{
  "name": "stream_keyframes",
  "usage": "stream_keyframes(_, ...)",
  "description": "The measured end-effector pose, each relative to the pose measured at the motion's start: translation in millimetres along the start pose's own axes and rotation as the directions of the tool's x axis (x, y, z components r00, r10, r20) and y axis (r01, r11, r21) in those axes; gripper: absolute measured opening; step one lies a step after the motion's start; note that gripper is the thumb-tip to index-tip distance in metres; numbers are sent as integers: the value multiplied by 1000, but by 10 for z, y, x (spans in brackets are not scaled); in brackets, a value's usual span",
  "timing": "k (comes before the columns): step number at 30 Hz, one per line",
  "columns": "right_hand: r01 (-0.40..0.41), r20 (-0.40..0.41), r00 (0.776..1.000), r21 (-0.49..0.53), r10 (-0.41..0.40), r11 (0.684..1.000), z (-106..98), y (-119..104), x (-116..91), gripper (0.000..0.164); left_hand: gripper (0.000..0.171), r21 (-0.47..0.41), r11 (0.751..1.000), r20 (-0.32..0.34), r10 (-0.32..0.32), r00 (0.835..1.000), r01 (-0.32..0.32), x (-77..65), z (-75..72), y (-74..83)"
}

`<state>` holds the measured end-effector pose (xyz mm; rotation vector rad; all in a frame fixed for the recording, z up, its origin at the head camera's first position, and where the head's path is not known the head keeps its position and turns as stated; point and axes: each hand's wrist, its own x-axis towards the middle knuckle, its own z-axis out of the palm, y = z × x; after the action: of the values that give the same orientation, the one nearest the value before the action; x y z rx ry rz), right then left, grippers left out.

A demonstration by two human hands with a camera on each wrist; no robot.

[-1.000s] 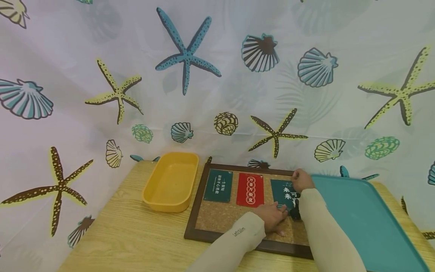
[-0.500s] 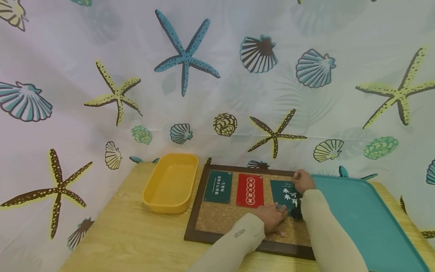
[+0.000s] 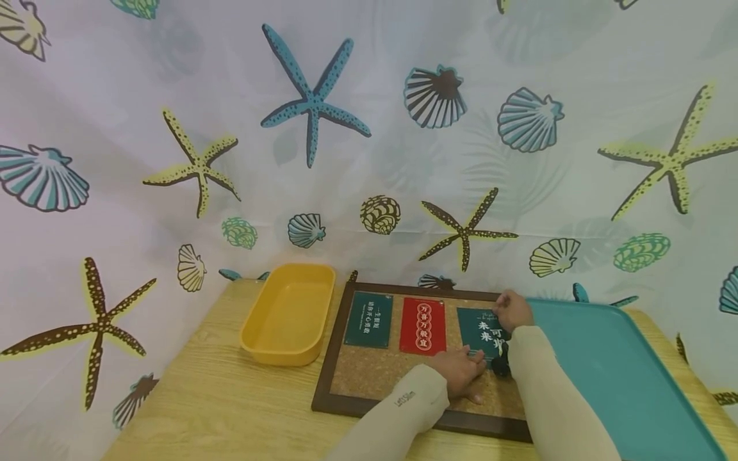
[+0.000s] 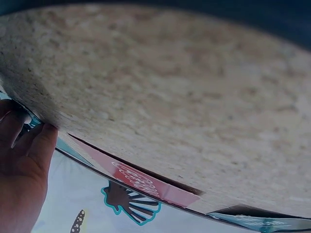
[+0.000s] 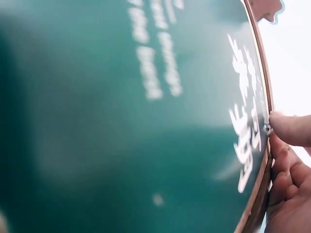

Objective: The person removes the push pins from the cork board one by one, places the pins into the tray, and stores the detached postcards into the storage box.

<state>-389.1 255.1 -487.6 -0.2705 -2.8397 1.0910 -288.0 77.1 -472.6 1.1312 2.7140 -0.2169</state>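
A dark green card [image 3: 474, 325] with white lettering lies on the right part of a brown-framed cork board [image 3: 366, 379]. At the card's upper right corner, my right hand [image 3: 513, 310] pinches a small shiny pushpin [image 5: 267, 128] between thumb and index finger. My left hand [image 3: 458, 373] rests with fairly straight fingers on the card's lower edge and the cork below it. To the left, a red card [image 3: 423, 328] and another green card [image 3: 367, 320] lie in the same row, each with a small pin at its upper right corner.
A yellow tub [image 3: 288, 314] stands left of the board on the wooden table [image 3: 230, 403]. Right of the board lies a teal tray [image 3: 611, 365], partly behind the right sleeve. A curtain [image 3: 357, 141] printed with starfish and shells hangs behind the table.
The head view has tilted slightly, so the scene sits a little lower. Both hands keep their places on the green card, with only slight motion.
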Motion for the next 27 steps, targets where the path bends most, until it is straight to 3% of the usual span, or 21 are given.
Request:
stream_keyframes(11, 5, -20, 1000, 4, -5, 1000, 13, 4, -1, 7, 69, 8, 1000, -3, -16, 1000, 16, -11, -3, 13)
stream_keyframes(27, -61, -30, 997, 167, 67, 984, -69, -46, -62, 10, 68, -23, 1000, -4, 0, 1000, 0, -32, -20, 6)
